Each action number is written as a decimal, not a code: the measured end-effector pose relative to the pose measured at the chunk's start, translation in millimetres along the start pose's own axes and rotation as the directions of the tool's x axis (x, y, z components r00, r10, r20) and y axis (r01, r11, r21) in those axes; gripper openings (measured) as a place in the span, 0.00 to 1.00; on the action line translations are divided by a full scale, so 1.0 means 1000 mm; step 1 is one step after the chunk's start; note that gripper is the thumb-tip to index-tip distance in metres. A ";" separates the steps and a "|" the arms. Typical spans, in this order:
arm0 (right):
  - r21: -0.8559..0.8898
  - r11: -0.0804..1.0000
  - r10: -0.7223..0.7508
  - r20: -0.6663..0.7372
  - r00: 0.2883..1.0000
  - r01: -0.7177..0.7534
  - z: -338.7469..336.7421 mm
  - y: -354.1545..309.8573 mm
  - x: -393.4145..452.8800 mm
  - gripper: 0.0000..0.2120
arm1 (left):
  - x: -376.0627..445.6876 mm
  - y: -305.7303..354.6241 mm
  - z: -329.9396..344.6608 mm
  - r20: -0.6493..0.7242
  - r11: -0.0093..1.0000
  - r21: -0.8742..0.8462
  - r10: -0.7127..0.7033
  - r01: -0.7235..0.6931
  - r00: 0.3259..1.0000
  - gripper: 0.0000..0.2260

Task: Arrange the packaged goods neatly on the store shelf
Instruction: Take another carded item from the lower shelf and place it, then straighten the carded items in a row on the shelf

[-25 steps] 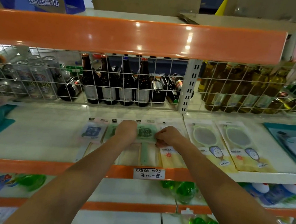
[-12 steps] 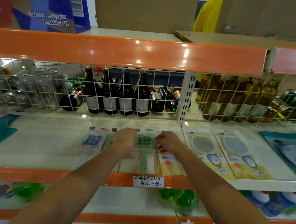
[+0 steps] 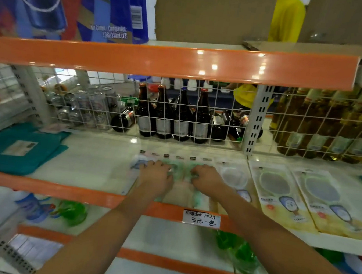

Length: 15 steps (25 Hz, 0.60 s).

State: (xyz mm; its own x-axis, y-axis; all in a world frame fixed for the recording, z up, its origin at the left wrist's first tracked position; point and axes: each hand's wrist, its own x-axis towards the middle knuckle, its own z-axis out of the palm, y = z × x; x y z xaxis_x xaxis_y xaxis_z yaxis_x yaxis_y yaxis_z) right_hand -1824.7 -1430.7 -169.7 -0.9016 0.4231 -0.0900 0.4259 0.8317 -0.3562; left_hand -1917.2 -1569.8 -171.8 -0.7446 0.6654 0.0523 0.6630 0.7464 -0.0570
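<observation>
Both hands are on the middle shelf (image 3: 99, 151), on a row of flat clear packets laid side by side, with the handwritten price tag (image 3: 201, 218) on the shelf's orange front edge as reference.

The left hand (image 3: 156, 174) lies above and left of the price tag, palm down on the green packets (image 3: 180, 170). Its fingers are bent onto the film; whether they pinch it or only press cannot be told, as the frame is blurred there.

The right hand (image 3: 207, 176) lies directly above the price tag, just beside the left hand but apart from it. Its fingers are curled onto the same green packets; a firm grip cannot be confirmed.

A blue-printed packet (image 3: 137, 163) lies at the left end of the row, partly under the left hand's fingers. Right of the right hand lies a packet with a round grey shape (image 3: 233, 177), and farther right of the price tag two yellow packets (image 3: 302, 199) lie flat, side by side, touching.

Well left of the price tag, folded teal items (image 3: 19, 150) lie on the same shelf. Behind the packets stands a wire grid (image 3: 199, 116), with dark bottles (image 3: 173, 116) upright behind it, above the price tag, and cans (image 3: 85, 107) to their left.
</observation>
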 end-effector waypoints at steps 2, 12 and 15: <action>-0.033 0.998 -0.045 -0.015 0.999 0.045 0.002 -0.017 0.003 0.19 | -0.006 -0.016 -0.001 -0.002 0.999 0.001 -0.047 0.047 0.999 0.18; -0.058 0.965 -0.252 0.049 0.966 0.255 0.050 -0.144 0.031 0.16 | -0.056 -0.137 -0.010 0.001 0.977 -0.059 -0.206 0.206 0.979 0.19; -0.020 0.959 -0.281 0.055 0.958 0.282 0.066 -0.195 0.036 0.19 | -0.075 -0.182 -0.016 0.046 0.956 -0.107 -0.270 0.274 0.962 0.20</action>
State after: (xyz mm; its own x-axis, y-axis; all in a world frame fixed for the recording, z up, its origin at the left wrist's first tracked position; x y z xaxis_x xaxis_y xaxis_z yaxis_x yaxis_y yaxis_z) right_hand -1944.6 -1601.2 -165.2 -0.9876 0.1524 -0.0374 0.1559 0.9244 -0.3480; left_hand -1981.0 -1755.4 -149.8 -0.8988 0.4378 0.0203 0.4381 0.8965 0.0662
